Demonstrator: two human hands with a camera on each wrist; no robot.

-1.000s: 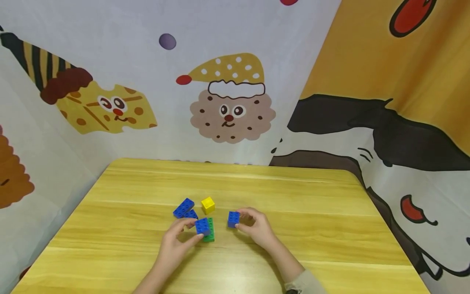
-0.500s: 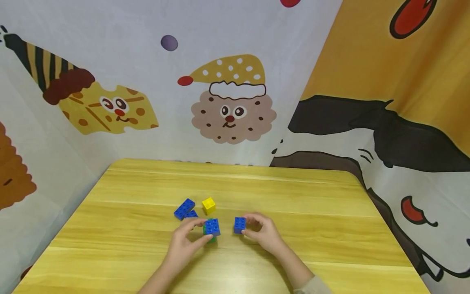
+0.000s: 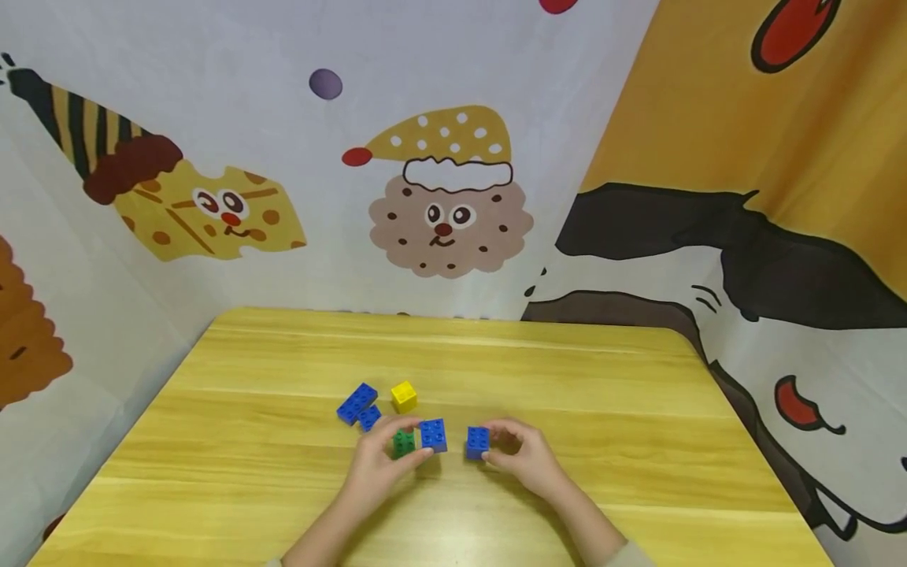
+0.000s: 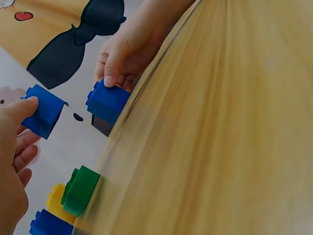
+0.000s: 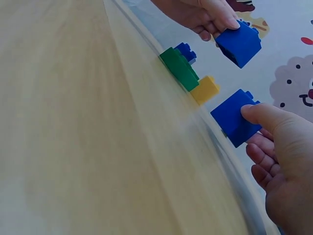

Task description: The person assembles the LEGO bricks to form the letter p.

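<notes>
Between thumb and fingers, my left hand (image 3: 377, 463) pinches a square blue toy brick (image 3: 433, 435), raised off the table in both wrist views. Just to its right, my right hand (image 3: 530, 459) grips a second square blue brick (image 3: 478, 442), which sits lower, at about table level. A small gap separates the two bricks. Partly covered by the left hand, a green brick (image 3: 404, 443) lies on the table. The left wrist view shows the held bricks as blue brick (image 4: 45, 111) and blue brick (image 4: 107, 100), studs facing away from the table.
Behind the left hand lie a long blue brick (image 3: 357, 403), a smaller blue brick (image 3: 369, 418) and a yellow brick (image 3: 404, 397). The wooden table (image 3: 602, 394) reaches back to a cartoon-printed curtain (image 3: 283, 291).
My left hand has carried its blue brick rightward, past the green brick. My right hand has shifted its brick slightly right and nearer the body. The gap between the bricks has narrowed.
</notes>
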